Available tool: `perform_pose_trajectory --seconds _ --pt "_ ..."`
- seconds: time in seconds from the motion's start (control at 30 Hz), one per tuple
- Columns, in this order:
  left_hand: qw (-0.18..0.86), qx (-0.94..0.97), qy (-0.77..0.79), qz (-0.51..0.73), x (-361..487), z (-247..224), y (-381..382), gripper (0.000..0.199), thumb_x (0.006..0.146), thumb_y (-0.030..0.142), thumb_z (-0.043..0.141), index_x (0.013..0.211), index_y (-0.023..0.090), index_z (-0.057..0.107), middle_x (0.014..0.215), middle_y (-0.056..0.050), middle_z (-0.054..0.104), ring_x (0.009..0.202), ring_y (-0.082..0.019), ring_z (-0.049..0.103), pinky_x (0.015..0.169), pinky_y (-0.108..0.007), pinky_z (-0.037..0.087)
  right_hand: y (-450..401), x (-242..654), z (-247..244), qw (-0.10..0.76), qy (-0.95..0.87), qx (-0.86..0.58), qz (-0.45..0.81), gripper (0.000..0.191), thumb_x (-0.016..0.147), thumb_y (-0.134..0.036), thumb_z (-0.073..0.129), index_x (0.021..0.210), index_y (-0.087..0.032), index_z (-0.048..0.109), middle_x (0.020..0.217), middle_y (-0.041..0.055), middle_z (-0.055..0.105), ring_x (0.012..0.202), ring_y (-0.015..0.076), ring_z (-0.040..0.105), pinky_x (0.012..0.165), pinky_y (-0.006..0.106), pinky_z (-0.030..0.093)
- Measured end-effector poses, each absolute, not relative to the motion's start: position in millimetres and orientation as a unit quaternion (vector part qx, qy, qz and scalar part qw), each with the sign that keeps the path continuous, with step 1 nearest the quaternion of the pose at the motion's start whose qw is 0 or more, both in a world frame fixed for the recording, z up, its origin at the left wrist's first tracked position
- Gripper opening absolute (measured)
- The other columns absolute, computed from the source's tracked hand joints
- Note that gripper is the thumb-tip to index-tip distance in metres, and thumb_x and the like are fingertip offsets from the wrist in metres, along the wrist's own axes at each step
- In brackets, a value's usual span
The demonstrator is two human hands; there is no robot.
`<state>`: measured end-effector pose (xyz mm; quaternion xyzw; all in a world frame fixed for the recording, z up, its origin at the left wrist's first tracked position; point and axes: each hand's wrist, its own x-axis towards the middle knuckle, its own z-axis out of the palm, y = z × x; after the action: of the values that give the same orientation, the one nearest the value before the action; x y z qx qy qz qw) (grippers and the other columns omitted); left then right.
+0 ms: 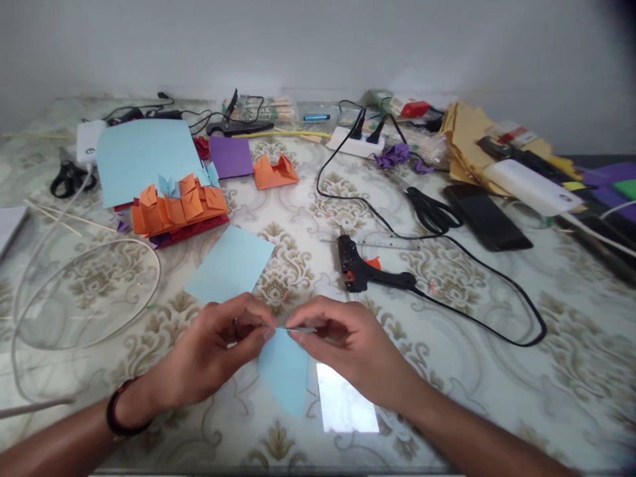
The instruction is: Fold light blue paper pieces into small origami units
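Observation:
A light blue sheet of paper (284,371) hangs between my two hands near the front of the table, its top edge folded over. My left hand (221,348) pinches that folded edge between thumb and fingers. Close beside it, my right hand (342,344) pinches the same edge from the other side. Just beyond my left hand a second light blue paper square (231,264) lies flat. Farther left stand folded orange paper pieces (181,207) with small blue ones among them. A single orange folded piece (275,172) sits near a purple paper square (231,158).
Right of centre lies a black glue gun (375,268), its cord looping to a white power strip (355,141). Black scissors (432,211) and a phone (487,217) lie beyond. A white cable (158,271) coils at left, below a large blue sheet (146,156).

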<state>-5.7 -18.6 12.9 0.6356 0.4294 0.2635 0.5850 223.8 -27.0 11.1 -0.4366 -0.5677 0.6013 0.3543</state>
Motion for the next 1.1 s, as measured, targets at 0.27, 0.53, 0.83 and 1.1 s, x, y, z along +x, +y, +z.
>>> perform_pose_trajectory --seconds 0.27,0.53,0.83,1.1 --pt "0.580 0.657 0.369 0.310 -8 20 -18 0.010 0.098 0.020 0.061 0.097 0.019 0.072 0.073 -0.001 0.067 0.061 -0.010 0.053 0.055 -0.019 0.044 -28 231 14 0.366 -0.562 -0.392 0.630 0.019 0.091 -0.019 0.059 0.094 -0.022 0.077 0.080 0.0026 0.066 0.067 0.0130 0.056 0.056 0.024 0.041" --pt "0.532 0.695 0.396 0.278 -4 20 -19 0.006 0.096 0.026 0.067 0.094 0.020 0.070 0.079 0.000 0.074 0.068 -0.012 0.066 0.066 -0.022 0.053 -28 223 20 0.339 -0.586 -0.460 0.575 0.007 0.090 -0.028 0.070 0.091 -0.021 0.072 0.072 -0.0014 0.061 0.065 0.0121 0.055 0.062 0.023 0.050" --pt "0.546 0.680 0.457 0.175 -2 22 -15 0.030 0.101 0.042 0.058 0.090 0.018 0.073 0.073 -0.001 0.071 0.066 -0.012 0.059 0.062 -0.022 0.045 -29 221 15 0.316 -0.608 -0.496 0.534 0.016 0.090 -0.033 0.072 0.102 -0.023 0.075 0.083 0.0006 0.073 0.071 0.0130 0.066 0.067 0.024 0.055" --pt "0.524 0.714 0.434 0.167 -5 25 -14 0.030 0.101 0.038 0.058 0.087 0.019 0.076 0.069 0.000 0.068 0.062 -0.011 0.055 0.058 -0.021 0.041 -26 218 21 0.297 -0.618 -0.485 0.543 0.008 0.089 -0.027 0.072 0.087 -0.020 0.076 0.075 -0.0009 0.073 0.068 0.0122 0.064 0.062 0.022 0.051"
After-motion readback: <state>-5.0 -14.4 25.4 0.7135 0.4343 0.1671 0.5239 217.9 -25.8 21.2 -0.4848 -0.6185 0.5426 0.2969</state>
